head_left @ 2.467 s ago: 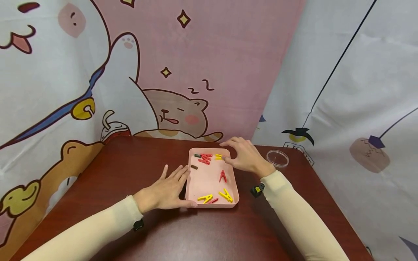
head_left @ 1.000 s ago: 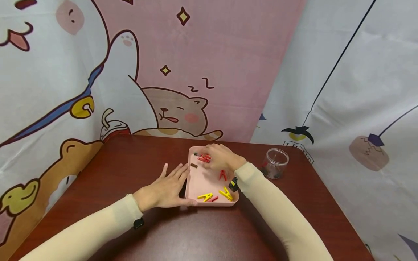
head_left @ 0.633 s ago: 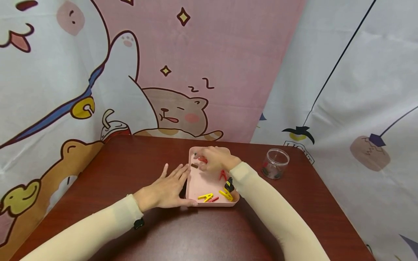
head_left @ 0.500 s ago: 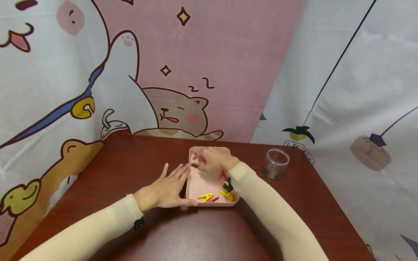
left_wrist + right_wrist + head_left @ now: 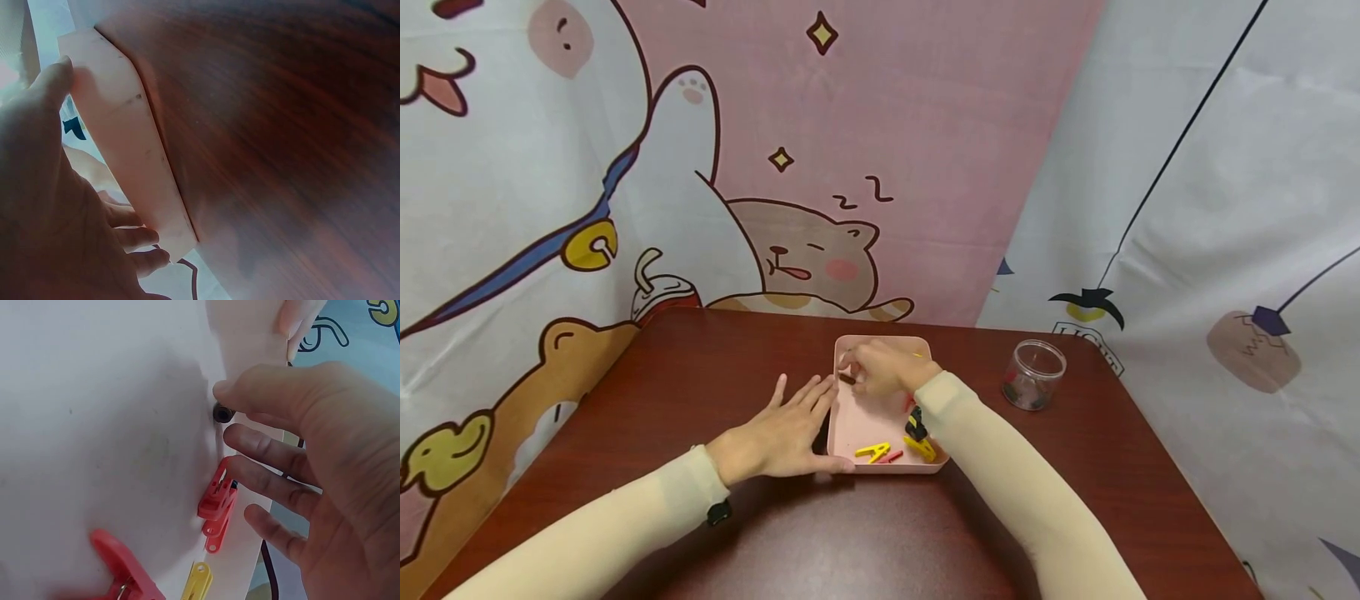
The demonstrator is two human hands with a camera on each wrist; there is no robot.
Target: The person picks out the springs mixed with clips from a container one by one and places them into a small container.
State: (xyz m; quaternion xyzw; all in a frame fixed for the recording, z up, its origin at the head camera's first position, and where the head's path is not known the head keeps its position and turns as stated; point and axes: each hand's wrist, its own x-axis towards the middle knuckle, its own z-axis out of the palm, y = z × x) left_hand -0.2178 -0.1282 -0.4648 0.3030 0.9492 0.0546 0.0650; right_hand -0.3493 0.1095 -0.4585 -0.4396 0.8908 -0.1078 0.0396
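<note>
My left hand [image 5: 782,433] lies flat with spread fingers against the left side of the pink tray [image 5: 850,433], its thumb along the near corner. Over the tray's back left part, my right hand [image 5: 883,367] reaches down with thumb and index finger parted. Between their tips is a small dark brown tube [image 5: 223,413], a hole in its end, near the tray wall. Firm contact on both sides is not clear. Beside the other fingers lie red clothespins [image 5: 215,506], with a small dark piece [image 5: 234,485] partly hidden behind.
Yellow clothespins [image 5: 872,452] and a red one [image 5: 891,457] lie at the tray's near end. A clear round jar [image 5: 1033,379] with small dark and reddish things inside stands to the right. A patterned cloth [image 5: 925,167] hangs behind the brown table [image 5: 737,533].
My right hand has moved from the tray's back right edge leftward across it, then slightly nearer, to the brown tube. It now covers the back red clothespins. My left hand stays in place.
</note>
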